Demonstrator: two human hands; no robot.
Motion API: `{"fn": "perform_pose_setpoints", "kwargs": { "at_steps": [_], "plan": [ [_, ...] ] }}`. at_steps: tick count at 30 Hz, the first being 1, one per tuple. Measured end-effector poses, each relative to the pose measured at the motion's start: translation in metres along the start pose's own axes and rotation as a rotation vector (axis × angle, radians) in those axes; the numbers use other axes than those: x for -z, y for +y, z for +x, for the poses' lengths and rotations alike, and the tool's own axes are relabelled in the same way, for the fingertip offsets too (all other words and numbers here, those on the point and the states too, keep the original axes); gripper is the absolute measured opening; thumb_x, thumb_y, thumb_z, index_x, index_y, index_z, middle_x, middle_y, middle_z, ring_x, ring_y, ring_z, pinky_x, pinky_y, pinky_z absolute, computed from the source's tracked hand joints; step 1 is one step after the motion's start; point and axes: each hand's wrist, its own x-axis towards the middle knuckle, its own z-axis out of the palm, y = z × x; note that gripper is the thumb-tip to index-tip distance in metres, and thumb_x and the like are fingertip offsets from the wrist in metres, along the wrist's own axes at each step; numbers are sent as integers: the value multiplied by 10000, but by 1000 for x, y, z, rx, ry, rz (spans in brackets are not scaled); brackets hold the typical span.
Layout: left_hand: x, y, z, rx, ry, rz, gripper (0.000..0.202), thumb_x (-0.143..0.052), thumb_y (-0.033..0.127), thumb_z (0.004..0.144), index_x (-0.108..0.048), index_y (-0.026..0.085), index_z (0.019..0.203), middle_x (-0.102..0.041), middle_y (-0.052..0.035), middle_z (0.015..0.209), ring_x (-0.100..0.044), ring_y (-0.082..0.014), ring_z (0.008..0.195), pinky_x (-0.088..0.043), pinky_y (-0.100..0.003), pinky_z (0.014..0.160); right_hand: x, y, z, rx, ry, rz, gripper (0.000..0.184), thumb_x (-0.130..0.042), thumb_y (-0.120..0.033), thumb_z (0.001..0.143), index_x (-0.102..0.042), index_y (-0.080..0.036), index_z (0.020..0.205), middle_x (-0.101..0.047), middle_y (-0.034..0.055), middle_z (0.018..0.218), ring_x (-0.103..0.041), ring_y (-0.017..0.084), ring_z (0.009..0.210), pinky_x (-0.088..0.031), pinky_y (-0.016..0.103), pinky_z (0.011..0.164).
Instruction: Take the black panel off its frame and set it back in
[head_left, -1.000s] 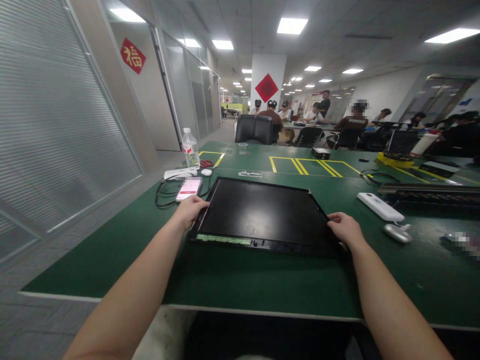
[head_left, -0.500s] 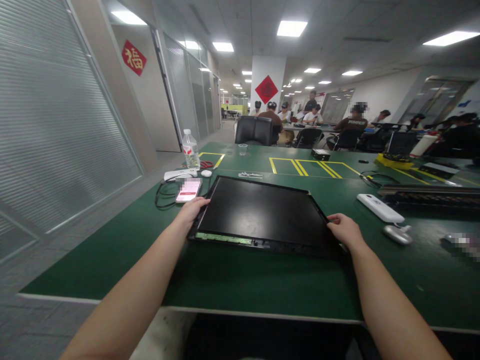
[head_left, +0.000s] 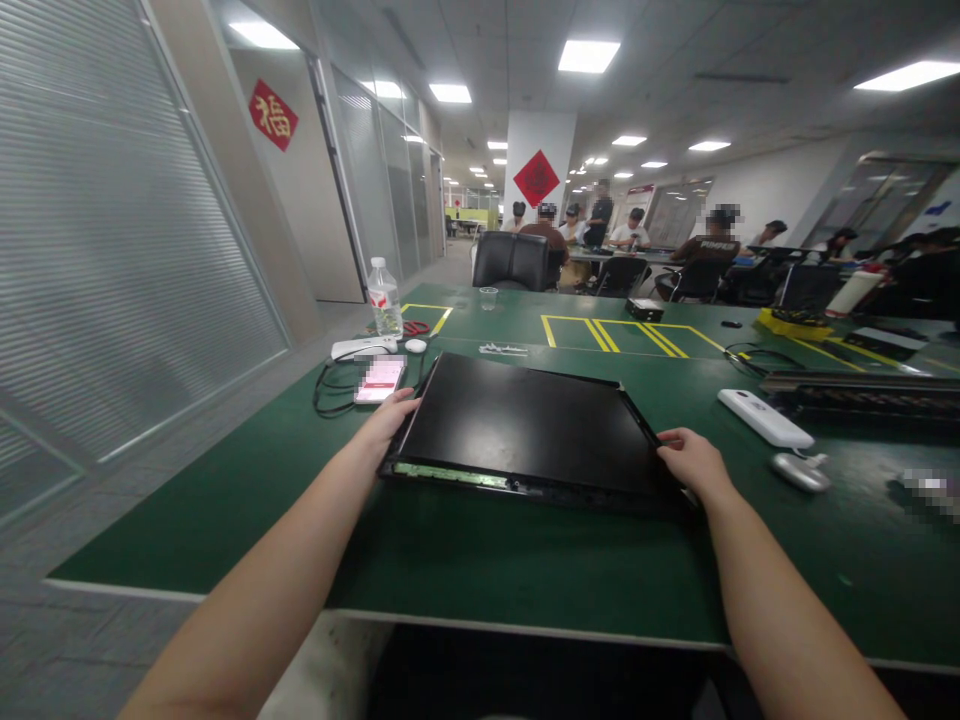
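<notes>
Squarely between the two bare hands lies a black, flat, rectangular display panel in a dark frame (head_left: 525,425), towards the near side of a long green tabletop with a pale edge (head_left: 225,500); whether its underside rests fully on that surface cannot be told. At the panel's left rim, the left hand (head_left: 388,415) is closed with its thumb over the frame, and at the opposite rim the right hand (head_left: 690,462) pinches the edge between thumb and fingers. A narrow green strip (head_left: 450,474) runs along part of the panel's near edge. Just beyond the left hand lies a phone with a lit pinkish screen (head_left: 380,380), next to a thin black cable (head_left: 321,397), and a clear plastic bottle (head_left: 385,300) stands farther back. Right of the right hand are a white oblong device with rounded ends (head_left: 765,418) and a rounded silver-grey device (head_left: 801,472), just beside each other.
</notes>
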Motion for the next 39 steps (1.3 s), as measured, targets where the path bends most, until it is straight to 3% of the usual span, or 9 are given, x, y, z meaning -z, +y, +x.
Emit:
{"fn": "perform_pose_setpoints", "kwargs": {
  "at_steps": [3,6,11,23,31,36,39],
  "plan": [
    [0,0,-1,-15,-26,50,852,-850,78,734,-457,244,1471,-716,23,694,-661,-181,455,-583,-291,515,1,-2,-1,-1,-1,-11,233,-683,-191,772,-776,-200,986,-755,65,888,-677,181,745,-469,269,651],
    [1,-1,-2,-20,-57,66,851,-817,64,752,-459,249,1502,-713,19,682,-664,-185,455,-586,-293,511,3,-5,-2,-3,-6,-23,226,-679,-189,786,-777,-202,989,-759,71,904,-679,184,752,-467,273,649],
    [-1,1,-5,-4,-71,49,760,-789,45,770,-526,224,1460,-725,-4,687,-673,-184,474,-589,-284,497,4,-7,-4,-2,-2,-34,214,-680,-185,786,-778,-204,975,-759,75,908,-682,190,766,-470,275,653],
    [-16,10,-26,2,18,17,627,-758,18,796,-595,174,1381,-706,0,617,-641,-168,427,-553,-248,443,4,-7,-3,-2,-15,-53,256,-674,-207,766,-780,-200,998,-759,78,922,-679,193,770,-493,289,693],
    [-12,6,-23,4,-58,-13,431,-865,74,729,-699,144,1120,-731,-26,658,-676,-171,477,-556,-242,466,2,-5,-2,2,-5,-39,231,-691,-197,762,-773,-210,977,-752,65,892,-680,189,762,-477,275,659],
    [-14,8,-28,8,-43,-8,276,-777,72,831,-701,139,1088,-740,-22,671,-680,-157,489,-549,-228,460,0,-4,-1,21,-4,-21,244,-686,-184,750,-773,-200,977,-749,67,878,-677,191,762,-496,286,696],
    [-16,9,-31,6,-42,-11,299,-762,72,849,-696,128,1135,-751,-30,685,-676,-154,482,-548,-230,463,0,-4,-1,21,-9,-20,248,-684,-177,750,-776,-198,980,-748,70,875,-676,192,766,-502,291,713]
  ]
}}
